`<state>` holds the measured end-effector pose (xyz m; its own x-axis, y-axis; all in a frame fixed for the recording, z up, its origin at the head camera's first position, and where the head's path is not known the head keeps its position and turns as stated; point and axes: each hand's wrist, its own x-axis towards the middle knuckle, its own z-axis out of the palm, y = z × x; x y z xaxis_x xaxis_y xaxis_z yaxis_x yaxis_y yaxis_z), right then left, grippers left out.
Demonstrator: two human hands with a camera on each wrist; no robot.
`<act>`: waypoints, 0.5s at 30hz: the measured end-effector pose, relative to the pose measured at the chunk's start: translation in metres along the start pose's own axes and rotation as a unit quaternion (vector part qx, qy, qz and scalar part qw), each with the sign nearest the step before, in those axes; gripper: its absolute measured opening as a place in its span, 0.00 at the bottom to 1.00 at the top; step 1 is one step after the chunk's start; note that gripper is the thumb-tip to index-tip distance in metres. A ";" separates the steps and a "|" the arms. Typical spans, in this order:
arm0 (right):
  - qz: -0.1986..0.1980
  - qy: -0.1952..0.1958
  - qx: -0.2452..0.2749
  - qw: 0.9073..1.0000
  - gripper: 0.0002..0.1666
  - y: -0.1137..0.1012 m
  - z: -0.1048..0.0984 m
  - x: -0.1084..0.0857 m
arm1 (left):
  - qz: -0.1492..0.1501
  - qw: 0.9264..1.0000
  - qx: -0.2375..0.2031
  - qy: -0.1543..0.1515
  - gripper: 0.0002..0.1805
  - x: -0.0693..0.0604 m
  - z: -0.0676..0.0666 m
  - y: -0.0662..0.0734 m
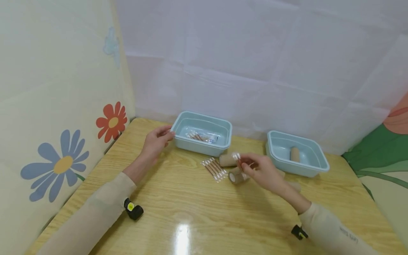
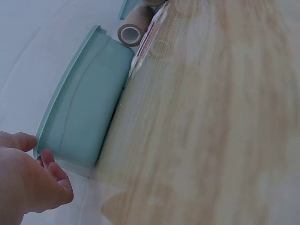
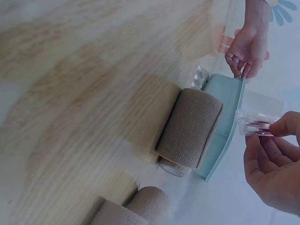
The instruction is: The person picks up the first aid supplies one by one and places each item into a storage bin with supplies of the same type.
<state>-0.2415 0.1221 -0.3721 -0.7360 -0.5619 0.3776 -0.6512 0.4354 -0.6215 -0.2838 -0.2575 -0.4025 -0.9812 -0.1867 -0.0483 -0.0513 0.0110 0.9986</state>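
Observation:
The left hand (image 1: pixel 155 144) pinches the left rim of a light blue bin (image 1: pixel 204 144); the left wrist view shows its thumb and fingers at the bin's (image 2: pixel 84 103) edge. Inside that bin lie wrapped swabs (image 1: pixel 196 136). The right hand (image 1: pixel 262 172) holds a small clear packet of swabs (image 1: pixel 237 158) between thumb and fingers, above the tan bandage rolls (image 1: pixel 236 176). In the right wrist view the packet (image 3: pixel 258 125) shows reddish-brown sticks. A row of swab packets (image 1: pixel 214 169) lies on the table in front of the left bin.
A second light blue bin (image 1: pixel 299 168) stands at the right with a tan roll (image 1: pixel 294 154) inside. More rolls lie under and beside the right hand, partly hidden. A white sheet (image 1: pixel 223 71) hangs behind the wooden table (image 1: pixel 159 216), and a flowered sheet (image 1: pixel 47 106) on the left.

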 end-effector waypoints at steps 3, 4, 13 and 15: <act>0.016 0.011 0.002 1.000 0.15 0.000 -0.005 0.003 | -0.001 1.000 -0.002 0.001 0.28 0.000 0.000 0.001; 0.022 0.013 0.004 1.000 0.15 -0.001 -0.006 0.004 | 0.000 1.000 -0.002 0.001 0.28 0.000 0.001 0.001; 0.053 0.016 0.032 0.998 0.15 -0.004 -0.014 0.015 | 0.002 1.000 -0.006 0.009 0.27 0.002 0.000 -0.002; 0.059 0.017 0.032 0.998 0.14 -0.005 -0.014 0.017 | 0.001 1.000 -0.008 0.010 0.27 0.001 0.000 -0.002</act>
<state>-0.2536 0.1205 -0.3531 -0.8130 -0.4848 0.3224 -0.5478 0.4496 -0.7055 -0.2852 -0.2576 -0.4043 -0.9772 -0.2070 -0.0466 -0.0466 -0.0047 0.9989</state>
